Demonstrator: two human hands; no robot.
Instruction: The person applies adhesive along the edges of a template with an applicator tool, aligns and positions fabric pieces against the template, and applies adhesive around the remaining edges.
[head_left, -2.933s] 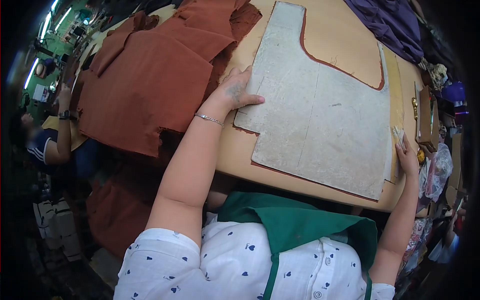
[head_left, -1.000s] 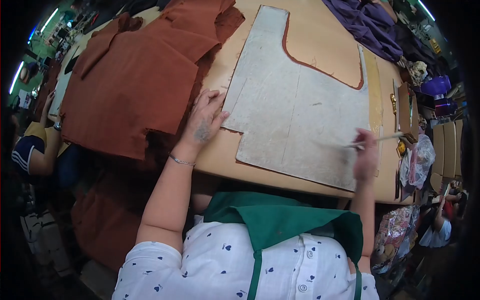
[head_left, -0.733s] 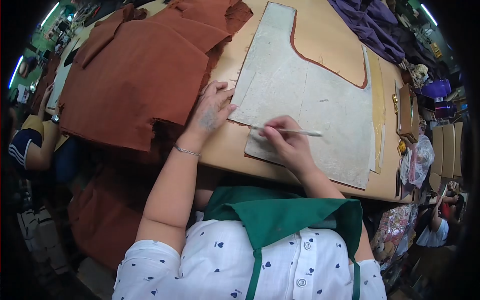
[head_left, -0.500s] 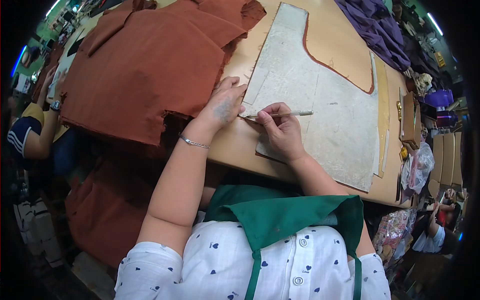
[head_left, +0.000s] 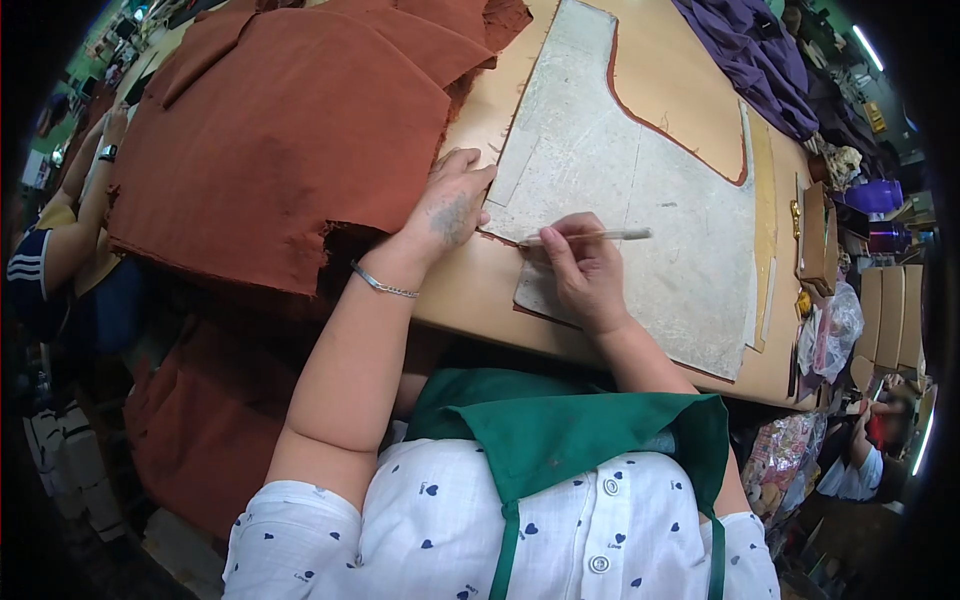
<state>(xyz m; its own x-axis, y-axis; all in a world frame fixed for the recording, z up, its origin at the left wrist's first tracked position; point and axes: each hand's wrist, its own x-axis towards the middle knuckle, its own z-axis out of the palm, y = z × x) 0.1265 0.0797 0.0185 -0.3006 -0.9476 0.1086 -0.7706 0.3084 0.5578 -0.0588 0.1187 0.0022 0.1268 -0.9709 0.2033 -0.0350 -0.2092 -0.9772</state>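
A grey pattern template (head_left: 670,250) lies on the table over rust-brown cloth, whose edge (head_left: 640,118) peeks out along the curved cut. My right hand (head_left: 592,272) pinches a slim, clear-barrelled pen (head_left: 632,235), its tip at the template's lower left edge. My left hand (head_left: 452,208) rests flat with fingers extended at the template's left edge, the thumb touching near the corner. Just left of that hand is a large pile of rust-brown fabric (head_left: 280,130) with frayed edges.
Purple cloth (head_left: 745,55) lies at the table's far right. A cardboard box (head_left: 818,240) and a plastic bag (head_left: 838,320) sit along the right side. Another person's arm (head_left: 90,215) reaches in at far left. The tan table (head_left: 470,290) ends near my body.
My right hand has slid a little to the right with the pen, along the template's edge. My left hand has stayed in nearly the same place.
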